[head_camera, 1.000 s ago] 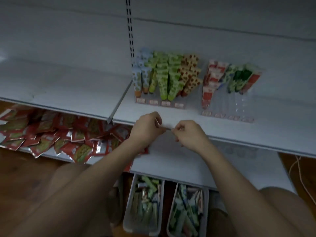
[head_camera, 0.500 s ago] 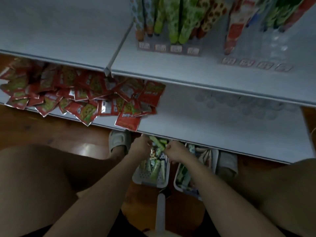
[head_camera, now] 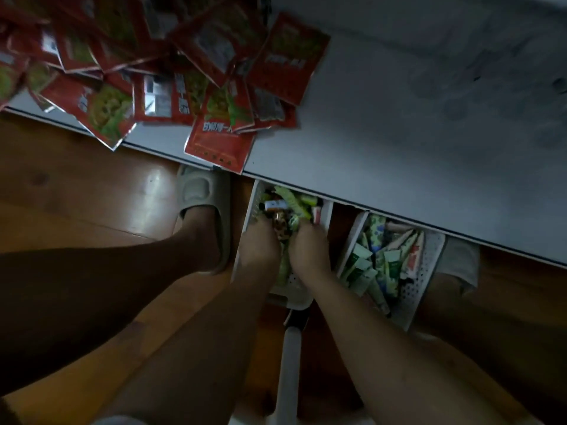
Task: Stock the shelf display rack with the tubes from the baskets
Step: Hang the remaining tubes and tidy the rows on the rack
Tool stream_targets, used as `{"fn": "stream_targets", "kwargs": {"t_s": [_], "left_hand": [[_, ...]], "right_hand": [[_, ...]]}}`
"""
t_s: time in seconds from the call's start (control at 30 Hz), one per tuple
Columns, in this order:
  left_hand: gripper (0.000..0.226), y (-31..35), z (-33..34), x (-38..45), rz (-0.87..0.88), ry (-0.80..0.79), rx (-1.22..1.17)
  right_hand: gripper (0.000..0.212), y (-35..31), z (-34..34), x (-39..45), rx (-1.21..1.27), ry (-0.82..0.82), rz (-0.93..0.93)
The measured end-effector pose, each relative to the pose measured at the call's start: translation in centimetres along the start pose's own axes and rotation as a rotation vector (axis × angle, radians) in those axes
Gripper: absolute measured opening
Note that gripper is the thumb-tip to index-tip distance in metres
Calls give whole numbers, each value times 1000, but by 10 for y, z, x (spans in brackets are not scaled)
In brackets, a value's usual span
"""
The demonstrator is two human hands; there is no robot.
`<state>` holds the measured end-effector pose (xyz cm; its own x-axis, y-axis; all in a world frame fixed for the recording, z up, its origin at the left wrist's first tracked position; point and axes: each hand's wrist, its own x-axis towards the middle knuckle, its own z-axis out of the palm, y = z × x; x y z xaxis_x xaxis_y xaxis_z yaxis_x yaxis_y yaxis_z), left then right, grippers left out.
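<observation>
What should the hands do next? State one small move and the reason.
Probably close both hands on a few tubes and lift them out. The left hand and right hand are already down among the mixed tubes in the left white perforated plastic basket; whether they grip any yet is unclear.

Dim room, wooden floor, pale grey shelf.
Floor glossy brown with faint glare; shelf runs diagonally, red packets heaped at left end.
</observation>
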<state>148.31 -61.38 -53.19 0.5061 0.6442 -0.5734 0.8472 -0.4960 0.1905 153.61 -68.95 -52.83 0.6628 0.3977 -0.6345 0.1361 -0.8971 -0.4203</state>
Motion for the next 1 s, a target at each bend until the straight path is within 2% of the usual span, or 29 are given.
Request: {"fn": "stream_targets", "kwargs": {"t_s": [0.13,0.23,0.3,0.37,0.43,0.53,0.73,0.83,1.0], "left_hand": [[35,0,17,7,-24,-48,126],[35,-4,24,13,-1,-60,192],[33,-10,30,15,6,-64,189],[36,-13,36,11,-1,-94,145],[43,-13,42,3,-36,-126,94],[53,-15,43,-8,-94,-163,9],[47,-32,52,-8,-25,-57,-164],[34,-30,57,-9,-90,-57,-274],[38,-25,47,-9,-186,-104,-446]], "right_hand": [[23,-10,12,23,-55,25,-56],[24,-17,17,31,-63,-80,0],[32,-15,21,39,-33,-123,33],[34,-12,18,41,9,-168,13],[20,-9,17,35,58,-222,77],[24,-9,25,25,24,-238,139],[19,-2,40,36,195,-140,306],[20,0,46,42,295,-145,374],[26,-4,33,41,367,-214,410]]}}
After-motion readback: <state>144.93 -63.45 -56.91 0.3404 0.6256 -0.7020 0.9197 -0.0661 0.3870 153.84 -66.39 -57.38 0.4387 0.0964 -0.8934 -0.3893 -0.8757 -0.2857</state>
